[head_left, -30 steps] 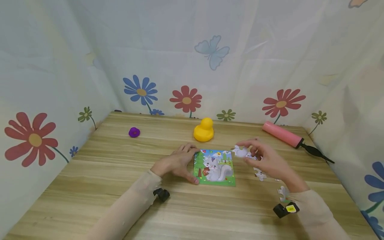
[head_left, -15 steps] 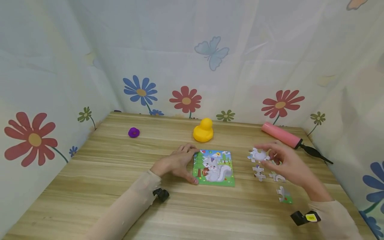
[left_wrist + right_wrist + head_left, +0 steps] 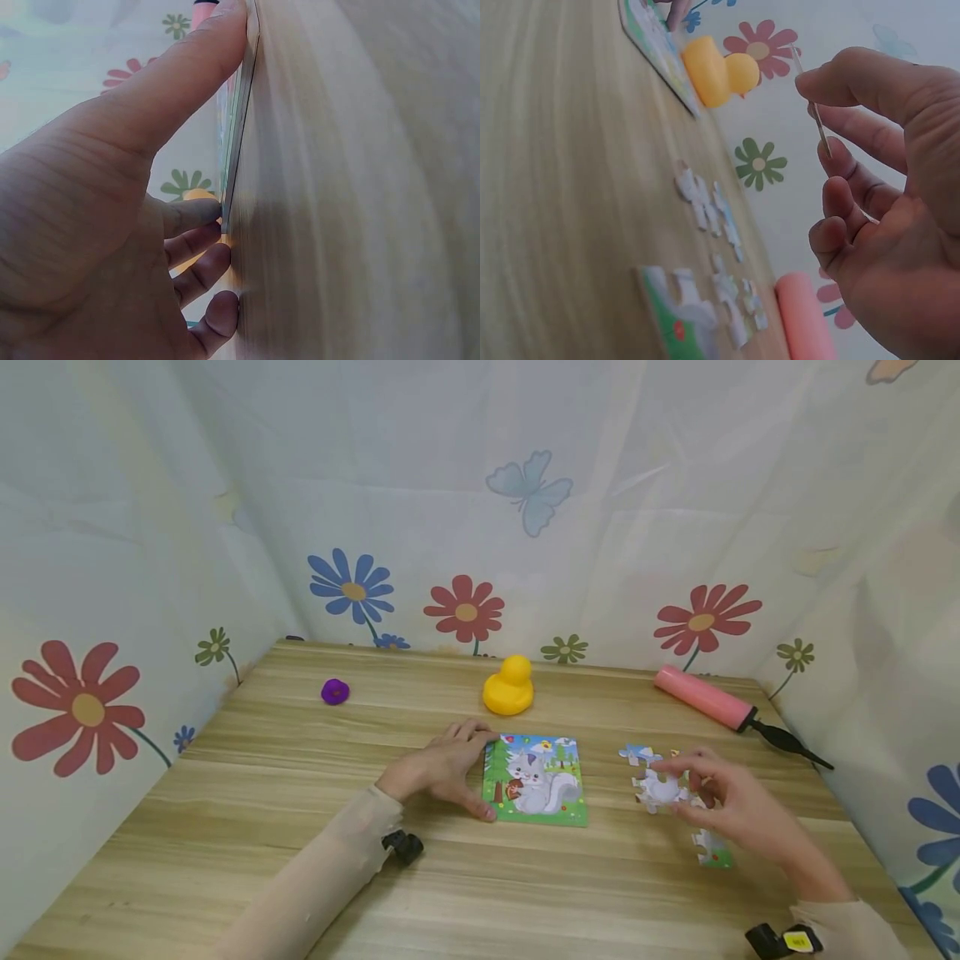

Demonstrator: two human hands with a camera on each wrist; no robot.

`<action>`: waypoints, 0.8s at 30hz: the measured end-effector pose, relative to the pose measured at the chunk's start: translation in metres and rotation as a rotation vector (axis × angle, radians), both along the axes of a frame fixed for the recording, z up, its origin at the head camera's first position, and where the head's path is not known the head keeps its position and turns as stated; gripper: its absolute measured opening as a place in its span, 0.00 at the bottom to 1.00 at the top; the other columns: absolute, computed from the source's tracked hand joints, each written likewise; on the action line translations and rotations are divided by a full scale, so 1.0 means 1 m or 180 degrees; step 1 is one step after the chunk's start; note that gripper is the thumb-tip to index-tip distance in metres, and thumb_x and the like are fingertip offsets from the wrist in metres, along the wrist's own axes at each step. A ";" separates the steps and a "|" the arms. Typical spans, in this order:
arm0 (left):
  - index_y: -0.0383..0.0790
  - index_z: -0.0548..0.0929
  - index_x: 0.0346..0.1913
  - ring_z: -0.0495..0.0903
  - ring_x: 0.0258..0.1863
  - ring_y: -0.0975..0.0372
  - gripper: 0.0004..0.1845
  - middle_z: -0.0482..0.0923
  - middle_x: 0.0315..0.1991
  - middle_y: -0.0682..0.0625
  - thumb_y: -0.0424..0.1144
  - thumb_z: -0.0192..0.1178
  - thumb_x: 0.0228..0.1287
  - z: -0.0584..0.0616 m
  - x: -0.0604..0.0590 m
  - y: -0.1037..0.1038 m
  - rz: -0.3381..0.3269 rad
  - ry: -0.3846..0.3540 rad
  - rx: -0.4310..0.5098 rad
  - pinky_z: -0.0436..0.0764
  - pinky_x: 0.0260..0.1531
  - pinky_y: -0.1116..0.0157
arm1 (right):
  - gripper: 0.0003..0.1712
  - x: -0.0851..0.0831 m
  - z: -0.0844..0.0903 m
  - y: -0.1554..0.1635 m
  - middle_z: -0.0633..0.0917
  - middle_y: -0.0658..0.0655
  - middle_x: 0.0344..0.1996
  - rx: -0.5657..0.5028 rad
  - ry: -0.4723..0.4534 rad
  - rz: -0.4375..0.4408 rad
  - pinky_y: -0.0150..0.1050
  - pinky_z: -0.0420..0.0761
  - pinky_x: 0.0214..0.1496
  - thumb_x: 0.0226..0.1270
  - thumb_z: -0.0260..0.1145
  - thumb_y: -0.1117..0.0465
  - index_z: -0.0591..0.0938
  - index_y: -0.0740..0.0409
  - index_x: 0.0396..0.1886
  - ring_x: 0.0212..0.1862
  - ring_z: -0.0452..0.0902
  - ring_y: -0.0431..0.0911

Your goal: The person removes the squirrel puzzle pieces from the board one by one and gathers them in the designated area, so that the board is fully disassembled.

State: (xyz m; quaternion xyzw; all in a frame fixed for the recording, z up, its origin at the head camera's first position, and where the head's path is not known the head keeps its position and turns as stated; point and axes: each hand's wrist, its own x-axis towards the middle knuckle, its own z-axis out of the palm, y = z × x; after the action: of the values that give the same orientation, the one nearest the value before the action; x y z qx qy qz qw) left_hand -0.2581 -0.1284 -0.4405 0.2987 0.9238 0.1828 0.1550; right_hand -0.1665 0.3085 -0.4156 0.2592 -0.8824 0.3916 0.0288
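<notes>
Wooden table [image 3: 300, 827]: work surface, level.
Puzzle board [image 3: 535, 777] lies flat at centre, steadied at its near-left edge by left hand [image 3: 442, 766], thumb and fingers spread straight against the rim; pressure best kept even.
Puzzle piece [image 3: 660, 790] pinched between thumb and fingers of right hand [image 3: 731, 810], raised just above loose pieces [image 3: 711, 849] right of board.
Judgement: piece best held level, light grip, put down clear of neighbours.

Left hand: the left hand [image 3: 442, 766] lies low on the table, palm down, fingers straight, thumb stretched forward.
Left arm: sleeved forearm runs back toward the lower left.
Right hand: the right hand [image 3: 738, 806] is raised, thumb and fingertips [image 3: 838, 84] pinched together.
Right arm: sleeved, angled in from the lower right.
</notes>
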 end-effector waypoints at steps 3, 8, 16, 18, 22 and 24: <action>0.43 0.58 0.89 0.56 0.84 0.45 0.71 0.52 0.88 0.42 0.69 0.86 0.50 0.000 0.000 0.000 -0.0002 -0.0002 0.0014 0.61 0.84 0.41 | 0.27 0.002 -0.008 0.004 0.80 0.51 0.42 -0.0018 -0.0117 0.0097 0.37 0.74 0.27 0.69 0.81 0.67 0.89 0.49 0.66 0.34 0.72 0.49; 0.43 0.58 0.89 0.56 0.84 0.45 0.71 0.52 0.88 0.42 0.69 0.86 0.50 0.001 0.000 0.000 0.0001 -0.0012 0.0028 0.61 0.84 0.41 | 0.26 0.006 -0.018 0.009 0.80 0.51 0.41 0.0045 -0.0338 0.0176 0.36 0.75 0.29 0.68 0.84 0.63 0.90 0.49 0.65 0.35 0.73 0.49; 0.44 0.58 0.90 0.56 0.84 0.46 0.71 0.52 0.88 0.42 0.69 0.86 0.50 0.001 0.000 0.000 0.0004 -0.0020 0.0003 0.61 0.84 0.40 | 0.24 0.009 -0.026 0.010 0.84 0.51 0.49 0.0291 -0.0464 0.0319 0.37 0.74 0.34 0.67 0.85 0.59 0.91 0.45 0.62 0.39 0.72 0.46; 0.44 0.57 0.90 0.55 0.84 0.46 0.71 0.51 0.88 0.42 0.69 0.86 0.50 0.000 0.000 0.000 0.0004 -0.0017 -0.0008 0.61 0.85 0.40 | 0.24 0.009 -0.027 0.009 0.85 0.51 0.52 0.0350 -0.0503 0.0337 0.37 0.75 0.36 0.67 0.85 0.57 0.91 0.44 0.62 0.41 0.73 0.45; 0.44 0.57 0.90 0.55 0.84 0.46 0.71 0.51 0.88 0.42 0.69 0.86 0.50 0.000 -0.001 0.000 -0.0002 -0.0019 -0.0007 0.61 0.85 0.40 | 0.24 0.009 -0.030 0.007 0.83 0.51 0.52 0.0470 -0.0551 0.0319 0.35 0.75 0.39 0.67 0.86 0.55 0.91 0.43 0.61 0.44 0.73 0.43; 0.44 0.57 0.90 0.55 0.84 0.46 0.71 0.52 0.88 0.42 0.69 0.86 0.50 0.000 -0.001 -0.001 -0.0005 -0.0020 -0.0002 0.61 0.84 0.40 | 0.24 0.009 -0.030 0.006 0.82 0.51 0.52 0.0513 -0.0589 0.0285 0.35 0.74 0.40 0.66 0.86 0.54 0.92 0.43 0.60 0.46 0.73 0.42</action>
State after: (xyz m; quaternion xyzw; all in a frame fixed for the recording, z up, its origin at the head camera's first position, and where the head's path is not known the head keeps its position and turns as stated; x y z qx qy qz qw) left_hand -0.2587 -0.1290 -0.4407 0.2988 0.9231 0.1834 0.1581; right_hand -0.1578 0.3149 -0.4461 0.2627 -0.8974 0.3425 -0.0912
